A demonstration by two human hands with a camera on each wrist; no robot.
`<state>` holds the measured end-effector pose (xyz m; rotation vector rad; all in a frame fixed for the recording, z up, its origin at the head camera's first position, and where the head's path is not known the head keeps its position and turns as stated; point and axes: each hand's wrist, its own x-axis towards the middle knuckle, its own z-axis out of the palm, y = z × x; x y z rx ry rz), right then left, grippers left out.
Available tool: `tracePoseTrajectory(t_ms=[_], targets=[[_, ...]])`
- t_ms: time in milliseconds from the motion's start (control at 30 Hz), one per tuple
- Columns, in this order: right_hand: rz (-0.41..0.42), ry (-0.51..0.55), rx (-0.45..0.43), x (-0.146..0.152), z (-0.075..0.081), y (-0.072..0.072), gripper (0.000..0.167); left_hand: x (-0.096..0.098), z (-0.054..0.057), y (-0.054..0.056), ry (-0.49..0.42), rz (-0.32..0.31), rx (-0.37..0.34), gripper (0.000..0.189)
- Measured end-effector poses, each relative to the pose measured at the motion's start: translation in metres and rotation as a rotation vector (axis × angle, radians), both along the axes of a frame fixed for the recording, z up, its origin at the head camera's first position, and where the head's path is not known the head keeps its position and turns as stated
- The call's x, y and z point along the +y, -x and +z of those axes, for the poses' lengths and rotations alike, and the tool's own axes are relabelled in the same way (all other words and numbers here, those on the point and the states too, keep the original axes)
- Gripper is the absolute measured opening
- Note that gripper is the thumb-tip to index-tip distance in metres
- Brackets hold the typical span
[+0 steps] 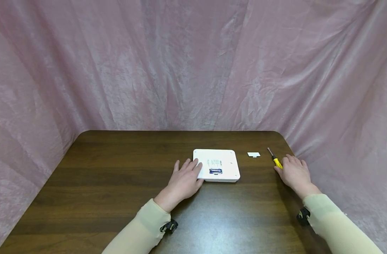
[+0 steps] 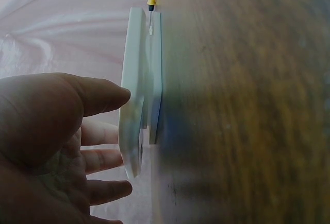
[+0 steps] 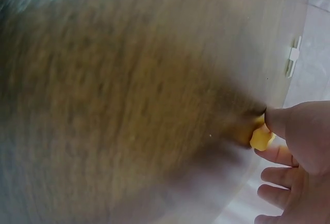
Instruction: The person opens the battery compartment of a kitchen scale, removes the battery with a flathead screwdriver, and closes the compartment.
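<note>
A flat white kitchen scale (image 1: 223, 158) lies upside down on the table, printed underside up. Its battery compartment is uncovered, with a blue battery (image 1: 216, 171) inside. On the left end of the scale rests my left hand (image 1: 184, 179), fingers spread and fairly straight, thumb at the near edge. At the table's right side my right hand (image 1: 296, 174) pinches the yellow handle of a screwdriver (image 1: 277, 162) between thumb and index finger. The screwdriver's metal shaft points away to the far left. The other right fingers hold nothing in the right wrist view (image 3: 276, 183).
Between the scale and the screwdriver lies a small white battery cover (image 1: 253, 154) with a tab. The brown wooden table (image 1: 101, 183) has rounded far corners, and a pink curtain (image 1: 180, 70) hangs behind and around it.
</note>
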<state>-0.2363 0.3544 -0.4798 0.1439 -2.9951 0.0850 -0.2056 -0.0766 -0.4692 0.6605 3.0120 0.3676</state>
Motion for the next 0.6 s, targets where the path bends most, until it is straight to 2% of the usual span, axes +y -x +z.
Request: tracePoseTrajectory(t_ms=[133, 367, 600], targets=[[0.009, -0.017, 0.02, -0.0007, -0.0004, 0.0, 0.034, 0.001, 0.0, 0.0006, -0.001, 0.002, 0.0, 0.06], [0.014, -0.012, 0.104, 0.0003, 0.001, -0.0022, 0.026, 0.0021, -0.0008, 0.0016, 0.003, 0.001, 0.0, 0.06], [0.018, 0.012, 0.244, 0.0017, 0.0022, -0.0071, 0.03, 0.0021, -0.0011, 0.0013, 0.007, -0.002, 0.009, 0.06]])
